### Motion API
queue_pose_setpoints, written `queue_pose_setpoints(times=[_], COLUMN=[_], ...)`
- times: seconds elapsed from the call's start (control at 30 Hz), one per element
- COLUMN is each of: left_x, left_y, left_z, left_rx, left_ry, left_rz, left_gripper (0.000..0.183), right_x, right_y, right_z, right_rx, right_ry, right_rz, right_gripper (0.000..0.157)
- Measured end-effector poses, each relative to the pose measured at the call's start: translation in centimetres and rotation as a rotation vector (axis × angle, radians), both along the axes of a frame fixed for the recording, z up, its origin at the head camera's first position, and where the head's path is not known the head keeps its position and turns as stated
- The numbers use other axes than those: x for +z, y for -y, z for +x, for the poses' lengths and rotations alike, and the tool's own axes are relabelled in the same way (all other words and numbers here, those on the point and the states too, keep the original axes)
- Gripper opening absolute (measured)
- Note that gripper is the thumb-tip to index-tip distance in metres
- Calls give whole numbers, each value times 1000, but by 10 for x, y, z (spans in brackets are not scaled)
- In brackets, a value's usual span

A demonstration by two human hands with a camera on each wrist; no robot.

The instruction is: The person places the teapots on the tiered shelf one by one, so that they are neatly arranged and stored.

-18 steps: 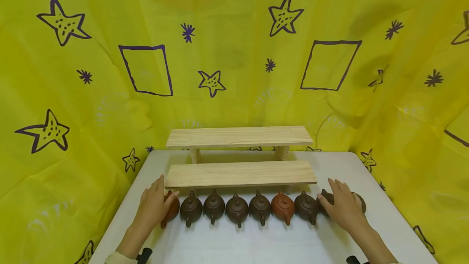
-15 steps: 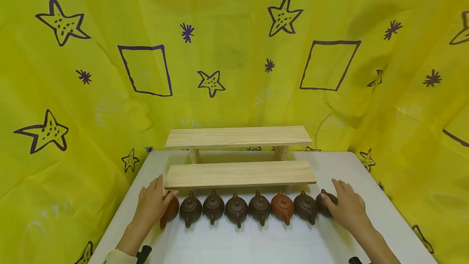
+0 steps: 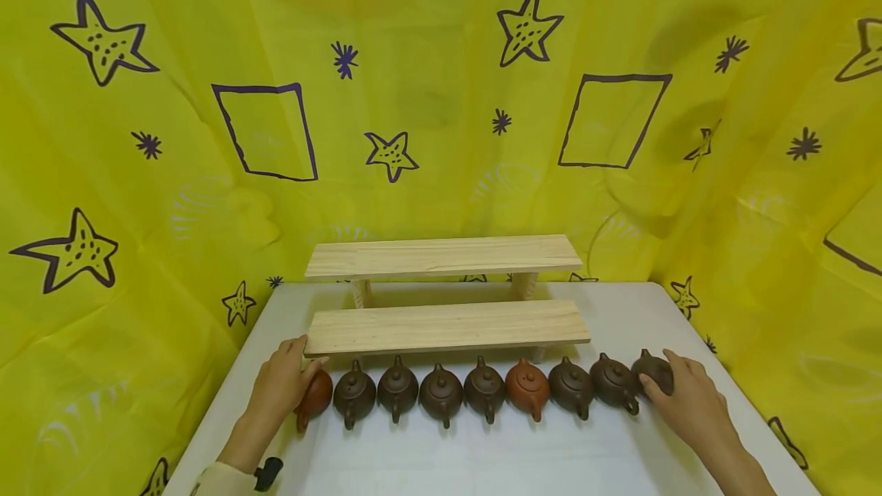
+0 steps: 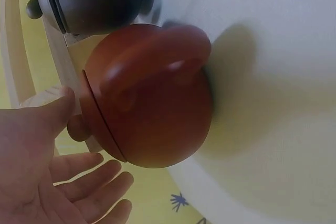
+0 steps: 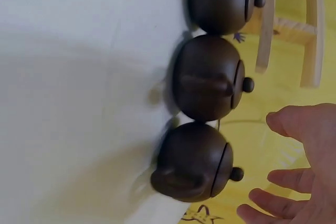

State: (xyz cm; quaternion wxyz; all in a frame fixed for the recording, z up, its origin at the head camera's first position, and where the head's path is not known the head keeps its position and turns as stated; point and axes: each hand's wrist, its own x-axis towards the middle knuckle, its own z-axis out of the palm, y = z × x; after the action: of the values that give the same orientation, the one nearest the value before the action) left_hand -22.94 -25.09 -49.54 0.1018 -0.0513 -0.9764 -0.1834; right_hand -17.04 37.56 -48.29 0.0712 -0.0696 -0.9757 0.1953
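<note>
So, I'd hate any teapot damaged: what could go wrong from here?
The right-end pot sits very close to its neighbour, so a nudge from the right hand might knock the two together. The left hand is close to the knob of the left-end red pot; a brush could perhaps unseat the lid.

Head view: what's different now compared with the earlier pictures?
The right hand has moved farther right, so the right-end dark teapot and its dark neighbour show more fully. No teapot was visibly gripped or let go. The left hand stays by the left-end reddish teapot; the wooden shelves stay as they were.
</note>
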Motion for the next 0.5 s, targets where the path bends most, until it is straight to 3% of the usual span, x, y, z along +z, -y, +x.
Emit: queue_pose_setpoints(times=[0.3, 0.5], left_x=[0, -3], left_y=[3, 5], left_z=[-4, -7], left_rx=[0, 0], left_ry=[-7, 3], left_rz=[-21, -10], left_gripper=[62, 59], right_x=[-12, -21], right_y=[-21, -27], right_z=[7, 11], right_rx=[-42, -44], right_ry=[139, 175], right_rz=[-2, -56], right_gripper=[96, 82])
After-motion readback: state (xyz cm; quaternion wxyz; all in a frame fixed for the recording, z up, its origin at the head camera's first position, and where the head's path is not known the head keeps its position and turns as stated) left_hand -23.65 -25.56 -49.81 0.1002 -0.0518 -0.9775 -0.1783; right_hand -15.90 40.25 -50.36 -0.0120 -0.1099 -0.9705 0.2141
